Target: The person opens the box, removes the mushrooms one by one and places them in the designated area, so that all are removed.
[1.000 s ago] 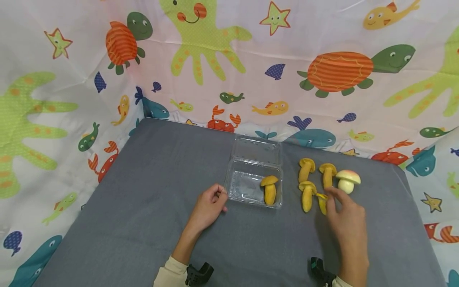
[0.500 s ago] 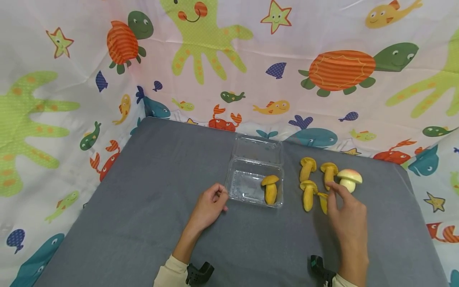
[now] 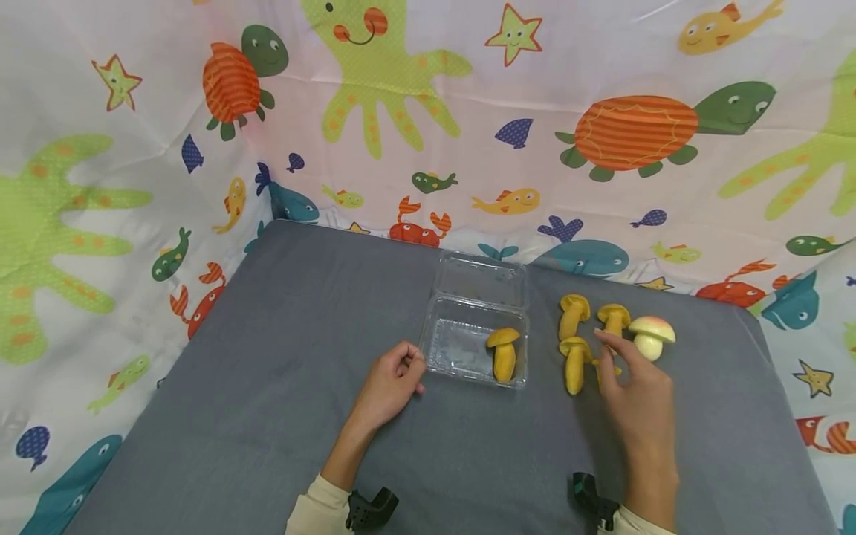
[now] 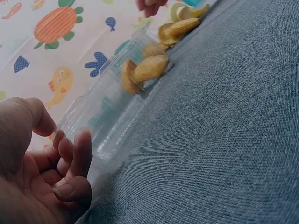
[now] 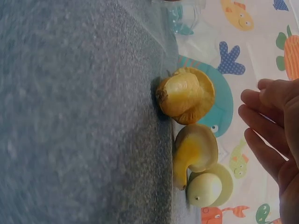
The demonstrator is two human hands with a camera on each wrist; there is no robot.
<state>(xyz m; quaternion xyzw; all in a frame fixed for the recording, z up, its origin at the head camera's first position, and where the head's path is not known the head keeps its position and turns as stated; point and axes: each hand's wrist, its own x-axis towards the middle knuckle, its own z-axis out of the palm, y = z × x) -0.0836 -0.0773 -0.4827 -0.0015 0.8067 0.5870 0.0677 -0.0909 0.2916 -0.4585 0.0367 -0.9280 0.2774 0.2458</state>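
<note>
My left hand (image 3: 391,380) pinches the near left edge of a clear plastic clamshell box (image 3: 455,349) between thumb and curled fingers. The box stands with its lid tipped back, and one yellow-brown toy mushroom (image 3: 504,355) lies inside at the right. Over the loose mushrooms hovers my right hand (image 3: 638,397), its fingers extended and holding nothing in the right wrist view. Below and left of it is a yellow mushroom (image 3: 574,364). Two more, the back left mushroom (image 3: 572,316) and back right mushroom (image 3: 613,318), lie behind. A smaller yellow piece (image 3: 607,368) is partly hidden by my fingers.
A pale mushroom with a reddish-yellow cap (image 3: 650,336) stands right of the yellow ones. Grey cloth (image 3: 321,297) covers the table. A curtain printed with sea animals (image 3: 428,111) rises behind and at the sides.
My right hand has shifted slightly left and away from me, covering more of the small yellow piece. The left hand and the box stay in place.
</note>
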